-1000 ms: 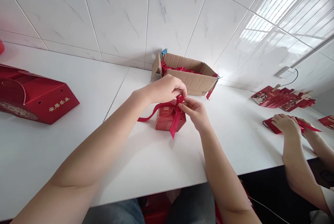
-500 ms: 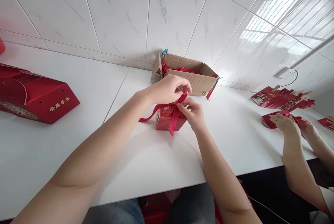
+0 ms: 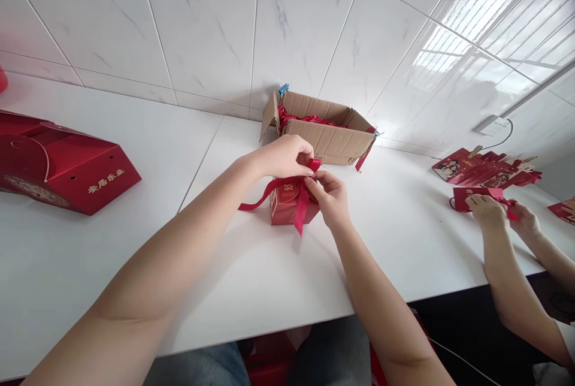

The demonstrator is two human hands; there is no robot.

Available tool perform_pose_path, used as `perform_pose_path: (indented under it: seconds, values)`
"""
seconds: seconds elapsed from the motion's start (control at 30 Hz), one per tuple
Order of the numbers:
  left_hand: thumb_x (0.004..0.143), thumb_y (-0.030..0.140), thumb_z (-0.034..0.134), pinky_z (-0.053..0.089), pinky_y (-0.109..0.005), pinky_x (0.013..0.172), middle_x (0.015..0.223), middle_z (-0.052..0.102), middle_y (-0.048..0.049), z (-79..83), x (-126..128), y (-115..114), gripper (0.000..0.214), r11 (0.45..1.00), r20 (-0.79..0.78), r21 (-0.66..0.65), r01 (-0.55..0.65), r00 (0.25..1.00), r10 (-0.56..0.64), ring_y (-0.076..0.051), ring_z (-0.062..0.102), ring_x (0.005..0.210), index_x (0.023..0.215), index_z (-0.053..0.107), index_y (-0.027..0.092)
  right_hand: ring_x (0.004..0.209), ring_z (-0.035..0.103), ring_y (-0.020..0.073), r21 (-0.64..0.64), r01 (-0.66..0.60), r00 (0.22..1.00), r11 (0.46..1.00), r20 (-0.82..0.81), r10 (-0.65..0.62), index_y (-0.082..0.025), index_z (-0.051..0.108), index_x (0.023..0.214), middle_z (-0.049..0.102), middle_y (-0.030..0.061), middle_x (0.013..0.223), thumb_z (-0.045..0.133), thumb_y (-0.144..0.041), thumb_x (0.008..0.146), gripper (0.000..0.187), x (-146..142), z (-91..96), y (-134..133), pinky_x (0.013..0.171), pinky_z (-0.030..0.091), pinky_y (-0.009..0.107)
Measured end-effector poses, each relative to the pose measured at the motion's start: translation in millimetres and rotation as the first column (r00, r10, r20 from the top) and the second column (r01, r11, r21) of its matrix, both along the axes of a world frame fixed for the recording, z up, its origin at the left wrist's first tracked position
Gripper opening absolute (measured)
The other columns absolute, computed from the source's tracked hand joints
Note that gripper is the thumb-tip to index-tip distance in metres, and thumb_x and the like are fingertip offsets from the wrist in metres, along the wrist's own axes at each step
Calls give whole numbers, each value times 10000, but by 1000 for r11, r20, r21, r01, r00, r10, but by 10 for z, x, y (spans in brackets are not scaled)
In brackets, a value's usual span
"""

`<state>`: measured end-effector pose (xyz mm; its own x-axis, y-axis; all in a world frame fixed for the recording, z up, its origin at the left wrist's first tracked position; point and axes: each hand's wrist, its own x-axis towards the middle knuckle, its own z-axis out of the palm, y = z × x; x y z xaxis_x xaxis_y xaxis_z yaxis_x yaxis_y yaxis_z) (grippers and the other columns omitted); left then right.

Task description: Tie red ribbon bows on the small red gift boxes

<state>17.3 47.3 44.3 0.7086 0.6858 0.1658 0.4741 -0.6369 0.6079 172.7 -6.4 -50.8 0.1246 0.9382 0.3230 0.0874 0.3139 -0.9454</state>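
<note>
Pinching ribbon point(image 3: 301, 212) w/ L fingers point(image 3: 307, 148) & R fingers point(image 3: 324, 180) atop box point(image 3: 281, 212), back from bench point(image 3: 251, 296) front edge; prob. soft, slippery, best held nr box.

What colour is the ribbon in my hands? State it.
Bright red: the ribbon shows best in the head view, the only one.

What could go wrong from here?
Slip: the left grip and right grip have the glossy red fabric ribbon only by fingertips, so it might slide loose.
Snag: its long end runs behind the left forearm in view and could catch.
Shift: with both at the ribbon, the small red printed cardboard box could skid if tugged.
</note>
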Motion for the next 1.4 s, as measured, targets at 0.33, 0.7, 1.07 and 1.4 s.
perform_pose_path:
  seconds: [0.33,0.7,1.07,1.4]
  values:
    - [651,354,707,423,-247,571,871,705,-41,13,-123,95,227,992,-99,-124,-22,995,10,-160,625,711,804,641,200,708,578,151,-3,34,997,999,-63,-34,-208,594,686,648,9,761,729,-409,712,243,-37,24,-20,685,494,302]
    - [643,368,649,339,-267,522,746,692,-22,-48,-165,160,131,987,-314,-150,-55,949,5,-165,557,606,665,645,239,653,492,135,52,-104,993,993,59,101,-217,559,650,559,-13,671,719,-416,741,271,133,41,21,659,440,301]
    - [646,355,644,346,-289,524,789,705,-59,-55,-74,72,130,980,-449,-113,-163,889,96,-182,562,591,676,637,229,727,537,161,21,-216,930,976,310,199,-220,556,699,643,17,751,654,-435,815,264,264,101,27,706,443,323]
    - [714,421,579,377,-307,574,934,696,-69,19,-78,51,239,985,-529,-113,-129,847,50,-215,604,729,845,647,234,713,614,150,-63,-313,943,948,99,318,-232,554,840,681,1,769,637,-410,837,197,209,136,3,698,490,305]
